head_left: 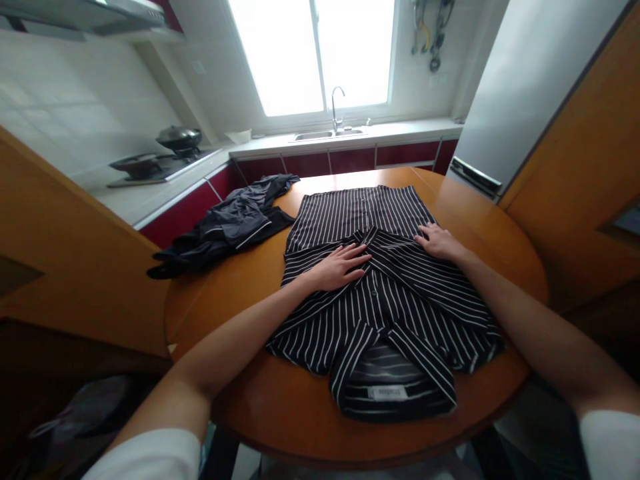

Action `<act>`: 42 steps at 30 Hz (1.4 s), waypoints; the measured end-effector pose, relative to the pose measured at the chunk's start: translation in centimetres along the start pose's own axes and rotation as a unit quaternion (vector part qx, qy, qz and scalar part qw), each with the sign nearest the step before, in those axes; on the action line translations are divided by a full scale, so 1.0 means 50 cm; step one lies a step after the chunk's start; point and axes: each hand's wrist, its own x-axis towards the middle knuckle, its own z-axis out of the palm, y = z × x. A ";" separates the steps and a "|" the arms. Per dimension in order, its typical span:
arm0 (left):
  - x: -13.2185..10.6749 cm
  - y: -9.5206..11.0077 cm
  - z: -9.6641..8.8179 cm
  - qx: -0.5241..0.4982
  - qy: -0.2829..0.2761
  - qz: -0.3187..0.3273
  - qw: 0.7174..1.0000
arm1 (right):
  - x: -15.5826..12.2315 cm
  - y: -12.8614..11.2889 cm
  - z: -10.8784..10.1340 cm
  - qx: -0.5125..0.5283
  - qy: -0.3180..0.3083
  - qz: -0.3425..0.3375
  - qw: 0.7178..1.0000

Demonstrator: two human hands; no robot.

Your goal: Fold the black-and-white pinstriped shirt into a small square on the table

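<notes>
Black shirt (395, 287), hem (345, 197) roughly toward window (285, 53)

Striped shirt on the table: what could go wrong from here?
1. The left hand rests where the sleeves meet; sliding it might crease or shift them.
2. The collar lies near the near edge of the table; a pull that way could drag the striped shirt over.
3. The dark clothes seem to overhang the far-left edge; a bump might tip them off.
</notes>
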 end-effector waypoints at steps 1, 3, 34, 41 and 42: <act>0.000 -0.001 -0.002 -0.001 0.001 0.000 1.000 | -0.001 -0.001 -0.001 -0.001 0.000 0.001 1.000; 0.000 -0.002 -0.004 -0.003 0.002 0.001 1.000 | -0.002 -0.003 -0.002 -0.003 -0.002 0.001 1.000; 0.000 -0.001 -0.003 -0.005 0.011 0.005 1.000 | 0.003 0.004 0.003 -0.003 0.003 0.001 1.000; -0.001 -0.001 -0.004 -0.005 0.011 0.006 1.000 | 0.002 0.002 0.001 -0.002 0.003 -0.004 1.000; -0.001 -0.001 -0.003 -0.005 0.010 0.005 1.000 | 0.001 0.001 -0.001 -0.001 0.002 -0.004 1.000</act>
